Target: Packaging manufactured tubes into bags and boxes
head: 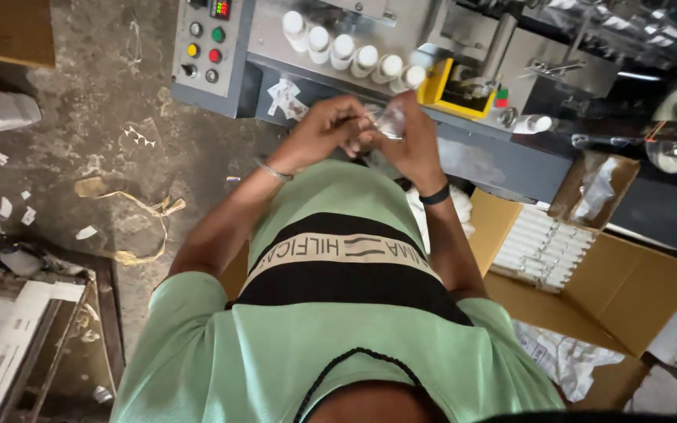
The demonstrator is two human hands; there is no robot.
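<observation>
Clear plastic wrapper (391, 121) pinched between both hands: left hand (324, 129) and right hand (409, 133) closed on it, above the machine ledge. White bottles (354, 51) line the conveyor; boxed white tubes (542, 247) sit right, seemingly packed.

The machine's control panel (204, 43) is matt grey painted metal with glossy plastic buttons. The white tubes (350, 48) look like smooth plastic. The cardboard box (628, 290) is dull brown. The floor (103, 117) is rough, stained concrete. The wrapper (391, 120) between the hands is clear, shiny film.
</observation>
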